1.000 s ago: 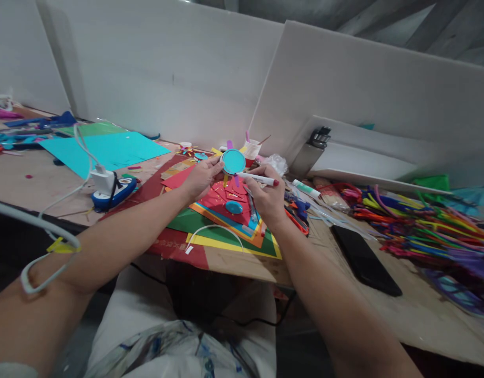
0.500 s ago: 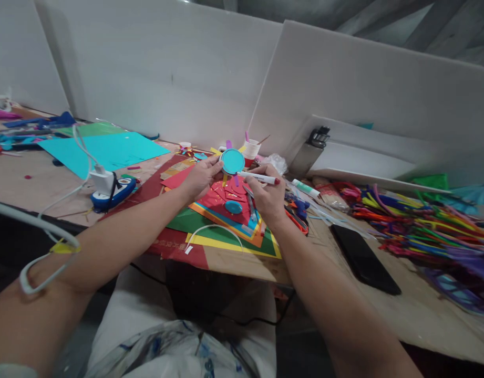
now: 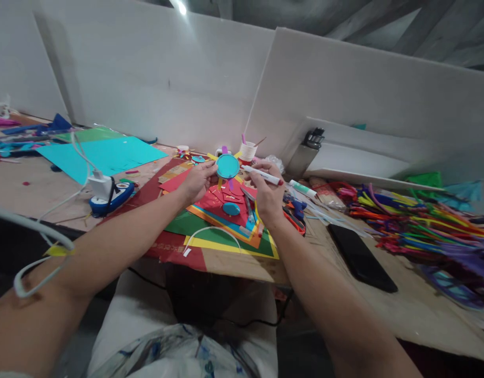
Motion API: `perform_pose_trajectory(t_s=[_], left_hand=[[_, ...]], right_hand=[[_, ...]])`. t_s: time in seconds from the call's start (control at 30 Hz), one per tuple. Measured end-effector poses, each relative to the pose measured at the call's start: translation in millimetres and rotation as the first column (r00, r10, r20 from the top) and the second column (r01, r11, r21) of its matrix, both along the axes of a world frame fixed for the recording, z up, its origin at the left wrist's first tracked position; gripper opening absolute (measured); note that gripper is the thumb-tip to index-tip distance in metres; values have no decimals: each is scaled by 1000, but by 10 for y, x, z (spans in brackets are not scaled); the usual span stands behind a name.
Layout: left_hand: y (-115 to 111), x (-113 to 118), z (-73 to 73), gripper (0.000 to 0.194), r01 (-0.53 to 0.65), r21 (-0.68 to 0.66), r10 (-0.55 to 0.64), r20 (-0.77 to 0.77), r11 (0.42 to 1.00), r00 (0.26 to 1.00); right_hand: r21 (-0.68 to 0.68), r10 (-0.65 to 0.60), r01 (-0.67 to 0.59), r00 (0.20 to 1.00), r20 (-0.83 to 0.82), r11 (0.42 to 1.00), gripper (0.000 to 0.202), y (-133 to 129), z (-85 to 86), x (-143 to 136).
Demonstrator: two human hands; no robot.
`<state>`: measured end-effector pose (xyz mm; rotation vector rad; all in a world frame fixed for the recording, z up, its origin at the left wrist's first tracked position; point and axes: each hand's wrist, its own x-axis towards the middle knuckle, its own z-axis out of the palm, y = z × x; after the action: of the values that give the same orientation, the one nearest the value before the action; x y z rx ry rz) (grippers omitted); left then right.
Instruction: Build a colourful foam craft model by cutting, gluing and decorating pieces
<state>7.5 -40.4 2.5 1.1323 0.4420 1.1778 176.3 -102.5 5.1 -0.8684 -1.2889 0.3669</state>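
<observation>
My left hand (image 3: 201, 180) pinches the left edge of a round blue paper craft (image 3: 228, 166) with yellow and purple strips sticking out around it. In my right hand (image 3: 268, 190) is a white marker with a red end (image 3: 265, 175), gripped like a pen. Its tip points left, just off the craft's right edge. Below the hands lie red paper pieces (image 3: 214, 209) and a small blue disc (image 3: 231, 208) on stacked coloured sheets (image 3: 214, 231). Scissors (image 3: 295, 220) with orange-edged handles lie right of my right wrist.
White paper cups (image 3: 248, 151) stand behind the craft. A glue stick (image 3: 302, 188), a black phone (image 3: 362, 257) and a heap of coloured pipe cleaners (image 3: 415, 220) are at right. Left are a blue sheet (image 3: 103, 156) and a charger (image 3: 101, 186) with a white cable near my arm.
The marker's tip has come away from the craft's lower right edge and is now slightly apart from it. The craft has turned a little, and the whole view has shifted slightly.
</observation>
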Motion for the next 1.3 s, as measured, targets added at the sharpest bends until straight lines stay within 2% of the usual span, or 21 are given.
perform_pose_trajectory(t_s=[0.1,0.2,0.3,0.47,0.63,0.77,1.03,1.3], left_hand=[[37,-11,-48,7,-23,-61,24,14,998,1000],[47,-18,-67,7,-5,-84,5,2,996,1000],[37,-24,-57,6,14,-74,-15,-11,997,1000],[-5,-26,-27,7,42,-76,-47,-56,996,997],[-13,-24,-42,12,101,-74,-103,-27,992,994],[-3,-18,-66,17,104,-72,-106,-29,992,994],[-27,19,-71,14,76,-142,-77,0,987,997],[8,6,-148,18,130,-98,-129,18,987,992]], right_hand=[[-31,-28,25,993,-111,999,22,81,-38,37],[-136,-51,31,988,-148,990,28,167,-108,75],[-231,9,-32,995,-100,972,34,224,-174,74],[-313,96,-116,992,-81,942,39,261,-226,6],[-301,185,-256,952,-243,919,39,265,-222,-43],[-270,210,-308,917,-338,912,40,249,-199,-56],[-266,216,-322,908,-360,909,41,238,-193,-58],[-245,216,-318,905,-366,916,42,268,-209,-57]])
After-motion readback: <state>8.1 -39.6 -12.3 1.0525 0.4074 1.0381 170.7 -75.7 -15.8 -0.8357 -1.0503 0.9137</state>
